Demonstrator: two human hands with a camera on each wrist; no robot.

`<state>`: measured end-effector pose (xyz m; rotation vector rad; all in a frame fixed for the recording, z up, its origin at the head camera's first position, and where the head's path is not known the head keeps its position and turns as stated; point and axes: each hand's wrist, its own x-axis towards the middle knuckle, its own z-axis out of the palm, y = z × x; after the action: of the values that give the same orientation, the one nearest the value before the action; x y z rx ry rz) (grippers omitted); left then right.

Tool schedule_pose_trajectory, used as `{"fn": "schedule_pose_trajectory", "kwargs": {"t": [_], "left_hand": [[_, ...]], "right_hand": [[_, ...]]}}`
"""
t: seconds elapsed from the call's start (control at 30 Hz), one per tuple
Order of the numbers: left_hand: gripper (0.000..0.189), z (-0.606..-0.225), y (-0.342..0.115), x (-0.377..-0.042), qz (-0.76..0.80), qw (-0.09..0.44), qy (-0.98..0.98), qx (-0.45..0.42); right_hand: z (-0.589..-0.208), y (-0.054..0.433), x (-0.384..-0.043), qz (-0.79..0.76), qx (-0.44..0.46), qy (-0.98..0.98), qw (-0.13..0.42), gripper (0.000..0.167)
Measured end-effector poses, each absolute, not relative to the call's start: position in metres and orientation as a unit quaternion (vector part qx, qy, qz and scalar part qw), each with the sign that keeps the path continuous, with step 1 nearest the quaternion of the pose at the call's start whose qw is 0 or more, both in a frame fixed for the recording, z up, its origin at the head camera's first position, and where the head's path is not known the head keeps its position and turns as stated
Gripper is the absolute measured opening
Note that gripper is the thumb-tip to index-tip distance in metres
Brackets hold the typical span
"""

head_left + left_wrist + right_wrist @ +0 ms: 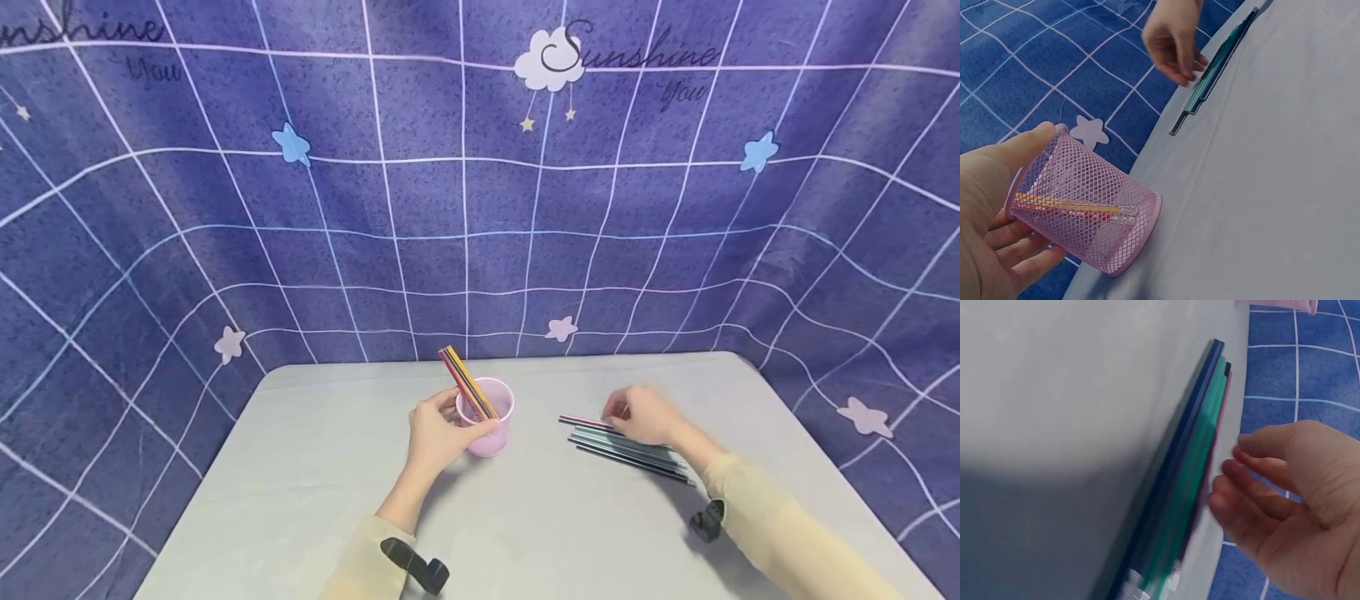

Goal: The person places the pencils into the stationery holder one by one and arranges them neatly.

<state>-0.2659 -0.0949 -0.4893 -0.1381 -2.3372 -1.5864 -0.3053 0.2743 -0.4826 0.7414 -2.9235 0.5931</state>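
My left hand (438,435) grips a pink mesh pencil cup (487,440) near its rim, with the thumb on the near side and fingers round the far side. Inside the cup (1091,225), several yellow, red and dark pencils (467,382) lean to the left and stick out over the rim. Above the far side of a loose bunch of pencils (626,454) hovers my right hand (648,415). Those pencils (1179,481) are dark blue, green and dark pink, lying side by side. Bent, slightly parted fingers (1250,494) of the right hand hold nothing visible there.
A pale grey cloth covers the table (300,483). Behind it and at both sides hangs a blue curtain (420,200) with a white grid and stars. Black straps with small cameras (416,567) sit on both sleeves.
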Motion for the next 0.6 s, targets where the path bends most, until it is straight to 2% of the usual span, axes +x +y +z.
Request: {"fn": "schedule_pose_trajectory", "kwargs": {"t": [0.17,0.6], "left_hand": [[0.070,-0.491,-0.092,-0.267,-0.556,0.165,-0.813,-0.055],[0.068,-0.485,-0.094,-0.265,-0.522,0.164,-0.836,-0.048]], "right_hand": [[-0.484,0.271,-0.299,0.167,0.262,-0.950,0.026,0.008],[-0.483,0.263,-0.301,0.168,0.236,-0.957,0.004,0.013]]}}
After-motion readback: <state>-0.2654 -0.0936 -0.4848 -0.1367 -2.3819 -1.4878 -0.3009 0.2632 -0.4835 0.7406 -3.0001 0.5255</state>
